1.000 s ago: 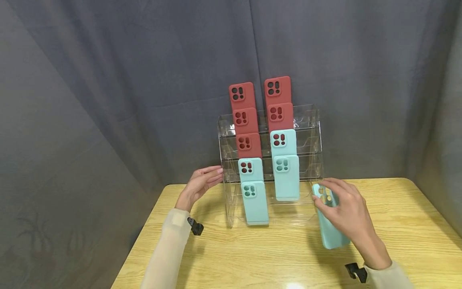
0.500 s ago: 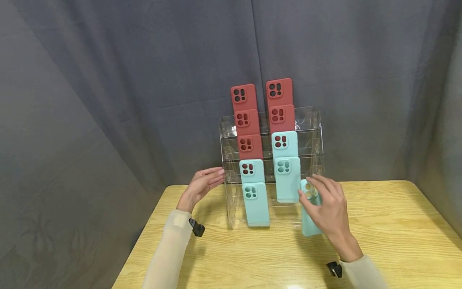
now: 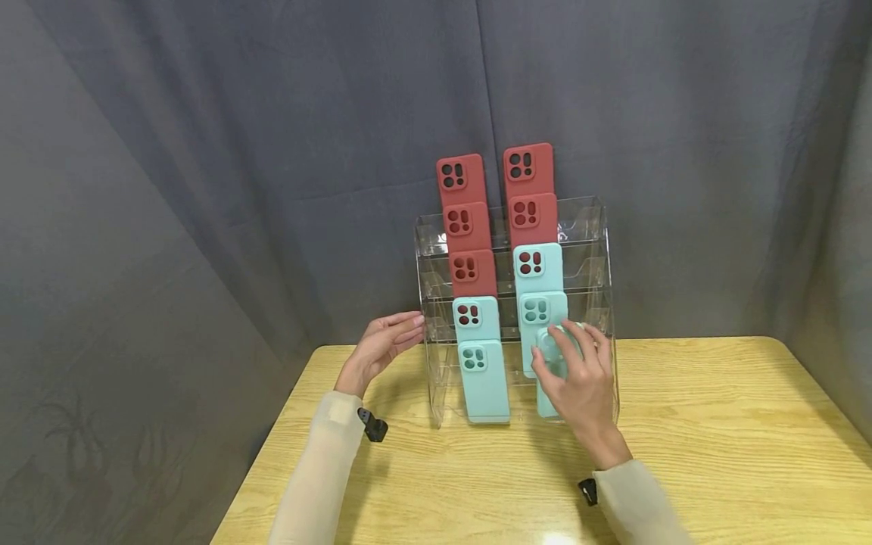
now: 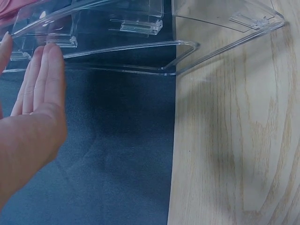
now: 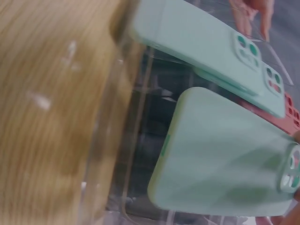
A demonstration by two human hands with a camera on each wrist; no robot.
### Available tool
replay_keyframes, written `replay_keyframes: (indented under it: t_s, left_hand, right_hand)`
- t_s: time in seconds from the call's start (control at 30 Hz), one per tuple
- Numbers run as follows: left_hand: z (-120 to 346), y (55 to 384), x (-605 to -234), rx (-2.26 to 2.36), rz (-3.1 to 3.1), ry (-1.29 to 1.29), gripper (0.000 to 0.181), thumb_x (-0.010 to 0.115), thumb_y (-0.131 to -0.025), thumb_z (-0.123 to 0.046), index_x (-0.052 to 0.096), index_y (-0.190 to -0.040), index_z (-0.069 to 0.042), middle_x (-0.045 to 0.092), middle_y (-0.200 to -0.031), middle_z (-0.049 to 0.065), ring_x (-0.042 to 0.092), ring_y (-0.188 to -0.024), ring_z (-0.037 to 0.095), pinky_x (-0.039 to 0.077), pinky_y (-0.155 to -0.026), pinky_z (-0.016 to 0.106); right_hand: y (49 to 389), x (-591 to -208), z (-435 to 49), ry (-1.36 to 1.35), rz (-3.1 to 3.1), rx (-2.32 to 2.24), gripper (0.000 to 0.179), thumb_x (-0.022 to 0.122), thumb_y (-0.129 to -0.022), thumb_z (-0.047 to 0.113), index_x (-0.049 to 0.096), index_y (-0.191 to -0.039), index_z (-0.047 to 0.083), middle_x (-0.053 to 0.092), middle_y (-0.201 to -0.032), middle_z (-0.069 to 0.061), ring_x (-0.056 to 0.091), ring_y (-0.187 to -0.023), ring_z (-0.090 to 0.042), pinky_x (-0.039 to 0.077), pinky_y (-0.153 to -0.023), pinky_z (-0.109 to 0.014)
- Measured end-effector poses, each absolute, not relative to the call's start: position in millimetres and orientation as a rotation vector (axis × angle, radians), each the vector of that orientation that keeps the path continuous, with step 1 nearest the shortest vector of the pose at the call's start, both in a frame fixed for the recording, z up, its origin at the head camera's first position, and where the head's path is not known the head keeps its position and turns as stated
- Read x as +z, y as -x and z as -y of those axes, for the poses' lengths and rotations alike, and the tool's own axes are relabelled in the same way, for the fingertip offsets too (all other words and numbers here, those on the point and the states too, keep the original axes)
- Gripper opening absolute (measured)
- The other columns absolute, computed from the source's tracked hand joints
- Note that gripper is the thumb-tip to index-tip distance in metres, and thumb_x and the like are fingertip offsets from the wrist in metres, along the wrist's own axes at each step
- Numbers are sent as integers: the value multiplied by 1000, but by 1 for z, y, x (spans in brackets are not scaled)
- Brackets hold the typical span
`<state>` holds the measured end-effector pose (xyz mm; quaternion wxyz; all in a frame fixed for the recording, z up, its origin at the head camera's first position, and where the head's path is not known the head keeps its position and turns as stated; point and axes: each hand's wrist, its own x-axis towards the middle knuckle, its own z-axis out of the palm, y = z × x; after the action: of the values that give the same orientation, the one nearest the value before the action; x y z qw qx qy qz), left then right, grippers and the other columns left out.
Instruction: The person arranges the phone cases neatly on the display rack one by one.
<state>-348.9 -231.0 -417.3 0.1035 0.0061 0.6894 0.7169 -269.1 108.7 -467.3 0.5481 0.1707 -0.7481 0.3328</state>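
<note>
My right hand (image 3: 579, 382) pinches a mint-green phone case (image 5: 220, 154) by its camera end, in front of the lower right of a clear tiered display rack (image 3: 593, 227). In the head view the hand covers much of that case. With fingers straight, my left hand (image 3: 381, 348) touches the rack's left side; the left wrist view shows its fingertips against the clear panel. Two overlapping columns of cases stand in the rack. Red cases (image 3: 463, 175) fill the upper tiers and mint cases (image 3: 485, 386) the lower ones.
The rack stands on a light wooden table (image 3: 708, 439). Behind it hangs a dark grey curtain (image 3: 327, 151), which also lines the left and right sides.
My right hand has carried the mint phone case leftward from beside the rack to in front of the right column. My left hand stays at the rack's side.
</note>
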Motion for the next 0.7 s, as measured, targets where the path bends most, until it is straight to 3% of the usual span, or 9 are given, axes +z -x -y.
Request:
replay_keyframes:
  t_s: [0.37, 0.7]
  left_hand:
    - [229, 348, -416, 2132, -2039, 0, 48, 68, -103, -12, 56, -147, 3, 64, -145, 20, 73, -116, 16, 59, -104, 30]
    - [229, 348, -419, 2136, -2043, -9, 48, 68, -104, -14, 56, -148, 2, 61, -149, 22, 71, -122, 18, 59, -105, 31]
  right_hand:
    - [282, -487, -92, -362, 1756, 610, 36, 82, -81, 18, 75, -110, -2, 72, -114, -28, 62, -104, -60, 52, -96, -62]
    - [282, -500, -85, -283, 1782, 581, 36, 84, -79, 20, 76, -108, 1, 73, -114, -25, 61, -102, -60, 54, -91, -61]
